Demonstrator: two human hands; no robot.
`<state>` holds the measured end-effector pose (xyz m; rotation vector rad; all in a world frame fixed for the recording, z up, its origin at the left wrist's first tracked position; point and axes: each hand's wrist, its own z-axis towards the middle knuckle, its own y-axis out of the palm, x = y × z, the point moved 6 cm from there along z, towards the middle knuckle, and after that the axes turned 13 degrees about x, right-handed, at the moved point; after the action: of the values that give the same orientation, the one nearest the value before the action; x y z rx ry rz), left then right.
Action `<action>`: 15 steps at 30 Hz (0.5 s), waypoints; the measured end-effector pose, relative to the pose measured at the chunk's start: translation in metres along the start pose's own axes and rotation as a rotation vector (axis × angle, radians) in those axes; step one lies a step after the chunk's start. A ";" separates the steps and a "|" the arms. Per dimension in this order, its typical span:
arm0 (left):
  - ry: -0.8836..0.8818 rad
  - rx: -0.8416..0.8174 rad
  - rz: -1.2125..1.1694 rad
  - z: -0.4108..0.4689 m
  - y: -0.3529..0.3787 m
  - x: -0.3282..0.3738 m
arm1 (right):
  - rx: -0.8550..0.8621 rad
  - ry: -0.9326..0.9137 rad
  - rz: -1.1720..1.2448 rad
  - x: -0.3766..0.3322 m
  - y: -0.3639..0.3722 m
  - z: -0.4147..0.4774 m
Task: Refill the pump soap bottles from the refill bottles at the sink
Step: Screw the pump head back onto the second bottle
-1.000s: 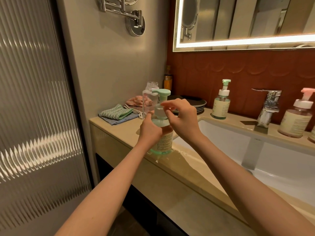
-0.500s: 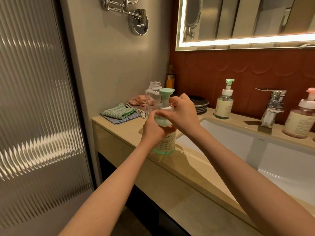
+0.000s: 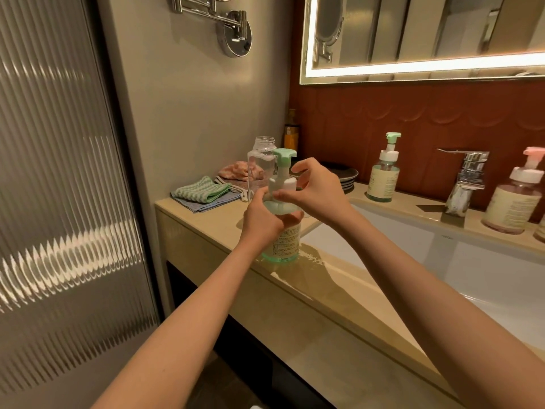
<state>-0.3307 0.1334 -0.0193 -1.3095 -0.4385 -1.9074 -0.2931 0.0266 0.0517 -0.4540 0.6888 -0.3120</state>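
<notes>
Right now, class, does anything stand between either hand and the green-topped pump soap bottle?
Nothing visible does. The left hand grips the green-topped clear plastic pump bottle round its body; the right hand pinches its white collar.

The right hand (image 3: 318, 191) has slid from the pump stem (image 3: 282, 167) down to pinch the white collar (image 3: 282, 183) (now uncovered).

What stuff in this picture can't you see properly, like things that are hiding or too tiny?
- Head view: the neck of the green pump bottle is covered by the left hand and the right hand, so I cannot tell if the pump is screwed tight.
- Its label print is too small to read.
- The plates are partly hidden behind the right hand.
- The container beside the pink pump bottle is cut off by the right edge.
</notes>
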 end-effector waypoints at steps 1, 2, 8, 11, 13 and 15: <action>0.006 -0.008 -0.002 -0.001 0.001 0.001 | -0.079 -0.018 0.010 -0.001 0.005 -0.002; 0.011 -0.012 -0.002 -0.001 0.001 0.001 | -0.164 -0.015 0.080 -0.001 0.010 -0.004; -0.013 0.000 0.002 -0.001 0.000 0.001 | -0.133 0.010 0.100 0.007 0.008 0.001; -0.032 0.006 -0.009 0.002 0.001 -0.002 | 0.022 -0.034 -0.114 0.002 0.006 0.004; 0.000 0.009 0.019 0.002 0.002 -0.001 | 0.019 -0.034 -0.137 -0.001 0.011 0.001; 0.051 0.007 0.066 0.003 0.003 0.001 | -0.039 0.016 -0.015 0.001 0.012 -0.001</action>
<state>-0.3272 0.1330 -0.0173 -1.2535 -0.3717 -1.8785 -0.2913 0.0365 0.0447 -0.4941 0.7088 -0.3170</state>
